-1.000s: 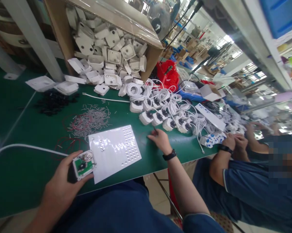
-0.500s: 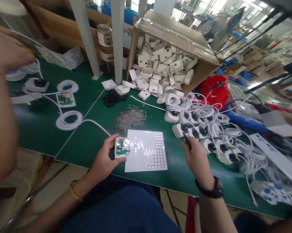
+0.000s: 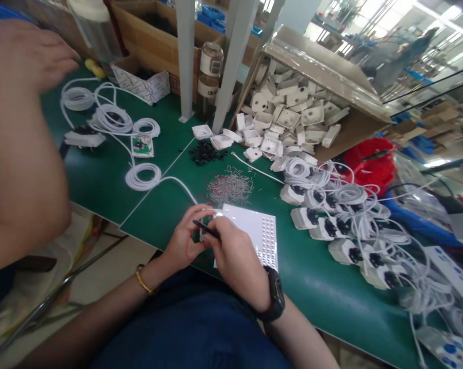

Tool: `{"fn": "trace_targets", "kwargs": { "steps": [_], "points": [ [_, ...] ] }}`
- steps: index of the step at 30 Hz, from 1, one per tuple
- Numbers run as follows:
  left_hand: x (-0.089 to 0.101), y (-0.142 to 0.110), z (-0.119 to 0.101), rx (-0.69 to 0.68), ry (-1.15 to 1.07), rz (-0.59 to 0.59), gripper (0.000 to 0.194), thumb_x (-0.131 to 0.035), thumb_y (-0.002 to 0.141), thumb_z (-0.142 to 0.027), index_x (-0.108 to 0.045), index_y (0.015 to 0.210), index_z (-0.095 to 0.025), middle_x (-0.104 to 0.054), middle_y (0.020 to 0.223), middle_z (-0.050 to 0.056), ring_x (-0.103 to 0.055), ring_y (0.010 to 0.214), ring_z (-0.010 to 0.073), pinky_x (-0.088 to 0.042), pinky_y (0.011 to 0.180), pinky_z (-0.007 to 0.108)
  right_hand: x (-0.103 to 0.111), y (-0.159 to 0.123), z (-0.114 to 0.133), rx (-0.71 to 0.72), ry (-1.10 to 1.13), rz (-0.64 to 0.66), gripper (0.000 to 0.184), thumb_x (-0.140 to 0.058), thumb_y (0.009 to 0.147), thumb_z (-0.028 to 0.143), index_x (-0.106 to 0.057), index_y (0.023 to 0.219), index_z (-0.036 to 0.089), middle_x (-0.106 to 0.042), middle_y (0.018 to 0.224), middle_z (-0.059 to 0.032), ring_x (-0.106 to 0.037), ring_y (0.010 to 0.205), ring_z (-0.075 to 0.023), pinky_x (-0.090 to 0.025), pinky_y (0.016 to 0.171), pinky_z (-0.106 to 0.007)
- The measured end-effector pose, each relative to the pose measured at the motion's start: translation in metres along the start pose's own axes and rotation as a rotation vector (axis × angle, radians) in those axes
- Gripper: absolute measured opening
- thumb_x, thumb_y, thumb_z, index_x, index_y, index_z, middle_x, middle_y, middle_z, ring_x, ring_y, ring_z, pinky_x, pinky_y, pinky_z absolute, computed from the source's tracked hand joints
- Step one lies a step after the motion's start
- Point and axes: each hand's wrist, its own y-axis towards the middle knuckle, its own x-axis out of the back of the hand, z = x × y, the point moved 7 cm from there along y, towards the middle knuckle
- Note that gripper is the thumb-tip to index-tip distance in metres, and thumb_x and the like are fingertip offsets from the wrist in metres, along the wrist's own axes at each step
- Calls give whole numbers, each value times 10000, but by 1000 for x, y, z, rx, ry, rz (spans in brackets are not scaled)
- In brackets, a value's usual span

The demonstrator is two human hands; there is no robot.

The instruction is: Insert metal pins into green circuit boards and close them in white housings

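A green table (image 3: 311,292) is stretching across the view, and another person's arm (image 3: 21,154) is reaching in over its left side. Beyond the table's middle, a big cardboard box (image 3: 319,56) is lying open, with white plastic covers (image 3: 288,118) filling it and spilling out in front. On the right, rows of white blocks (image 3: 304,218) with black parts are sitting among coiled white cables (image 3: 350,195), and a red bag (image 3: 373,164) is lying behind them. A white sheet (image 3: 242,220) is lying flat just beside the hands, bearing rows of small shiny dots (image 3: 268,241).

The right hand (image 3: 239,256) is closing its fingers around a thin black tool (image 3: 206,229), holding it slantwise over the small white case (image 3: 201,233). The left hand (image 3: 185,241) is gripping that case near the table's front edge; the fingers are hiding most of it, so whether the tool is touching it cannot be told. A white cable (image 3: 183,185) is running from a coil (image 3: 143,177) towards the left hand. Small black pieces (image 3: 208,152) and tiny metal pins (image 3: 231,187) are lying in separate piles beyond the hands.
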Motion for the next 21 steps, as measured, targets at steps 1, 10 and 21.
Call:
{"fn": "trace_targets", "kwargs": {
  "steps": [1, 10, 21],
  "points": [
    [1, -1, 2, 4, -20, 0, 465, -684, 764, -383, -544, 1179, -225, -484, 1239, 103, -479, 1191, 269, -393, 1041, 424, 0, 4, -4, -9, 7, -14, 58, -466, 891, 137, -498, 894, 185, -616, 872, -65, -570, 782, -201, -395, 670, -293],
    [3, -4, 13, 28, -78, -34, 567, -784, 674, -344, -554, 1186, -267, -486, 1268, 86, -497, 1191, 278, -427, 1021, 430, 20, 13, -16, -17, 43, -103, 79, -467, 909, 193, -532, 863, 195, -610, 786, -36, -547, 687, -173, -355, 614, -265],
    [7, -6, 5, 6, -74, 29, 596, -785, 680, -308, -531, 1218, -276, -465, 1281, 106, -486, 1203, 298, -421, 1032, 473, 29, 47, -34, 235, 99, 64, 142, -506, 893, 134, -470, 764, 183, -486, 785, 1, -468, 754, -141, -351, 685, -245]
  ]
}}
